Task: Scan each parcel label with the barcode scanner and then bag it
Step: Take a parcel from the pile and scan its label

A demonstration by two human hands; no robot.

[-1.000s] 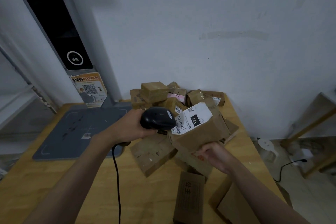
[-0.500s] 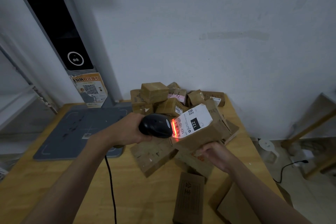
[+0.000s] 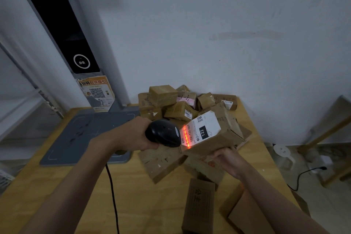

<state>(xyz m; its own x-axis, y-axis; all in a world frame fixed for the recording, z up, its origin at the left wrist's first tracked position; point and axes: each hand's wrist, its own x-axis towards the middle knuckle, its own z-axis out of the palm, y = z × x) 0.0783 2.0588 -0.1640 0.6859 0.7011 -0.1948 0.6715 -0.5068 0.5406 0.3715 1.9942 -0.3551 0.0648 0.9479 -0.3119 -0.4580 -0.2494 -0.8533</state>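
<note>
Scanning in progress: left hand (image 3: pixel 133 137) is wrapping closed around the barcode scanner (image 3: pixel 163 133), nose aiming just beside the white label (image 3: pixel 202 129), so the red beam is falling across its barcode. Right hand (image 3: pixel 226 157) is gripping the parcel (image 3: pixel 210 138) from beneath, fingers curled under, tilting the label toward the scanner. Remaining parcels (image 3: pixel 171 100) are lying heaped beyond the fingers on the table (image 3: pixel 142 205). No bag is showing.

Dim rm: plain white wall (image 3: pixel 228 24), wood table (image 3: pixel 142 195), grey floor (image 3: pixel 322 205) at rt.
</note>
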